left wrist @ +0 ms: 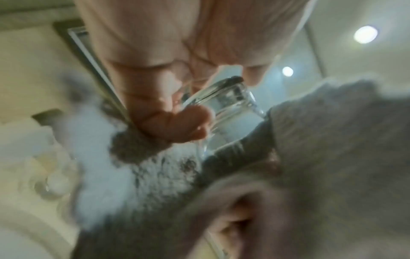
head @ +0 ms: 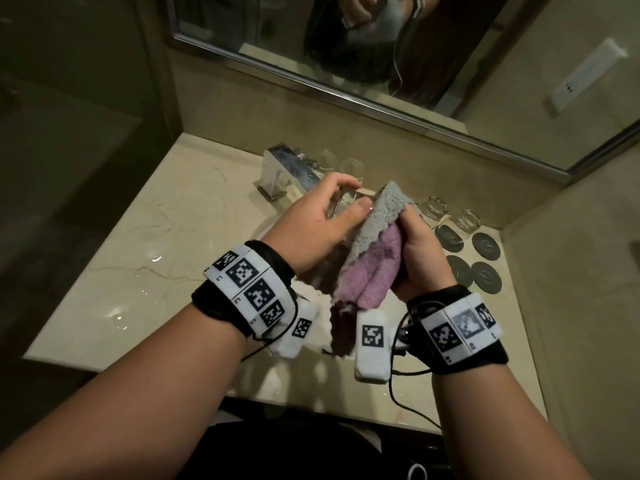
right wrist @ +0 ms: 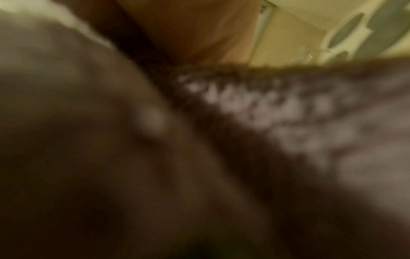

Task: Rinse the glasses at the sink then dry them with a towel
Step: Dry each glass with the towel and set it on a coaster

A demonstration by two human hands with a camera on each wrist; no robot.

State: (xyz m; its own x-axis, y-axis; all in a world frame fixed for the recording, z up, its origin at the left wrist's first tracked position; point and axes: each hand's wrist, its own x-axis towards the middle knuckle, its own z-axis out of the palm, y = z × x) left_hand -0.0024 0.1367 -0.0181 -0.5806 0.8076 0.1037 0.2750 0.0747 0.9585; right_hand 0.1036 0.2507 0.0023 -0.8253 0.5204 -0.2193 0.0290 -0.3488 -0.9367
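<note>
Both forearms reach forward over the bench (head: pixel 104 271). Left hand (head: pixel 311 223) has its fingers and thumb curled around the glass (left wrist: pixel 224 112), holding it above the sink area near the faucet (head: pixel 284 171). Right hand (head: pixel 419 251) grips the towel (head: pixel 370 258) and pushes its grey end at the glass. The glass is probably wet, so it may slip from the fingers if the towel is pushed too hard, and fall on the hard stone. Four other glasses (head: pixel 434 209) stand close by and a swinging elbow or towel could knock them.
</note>
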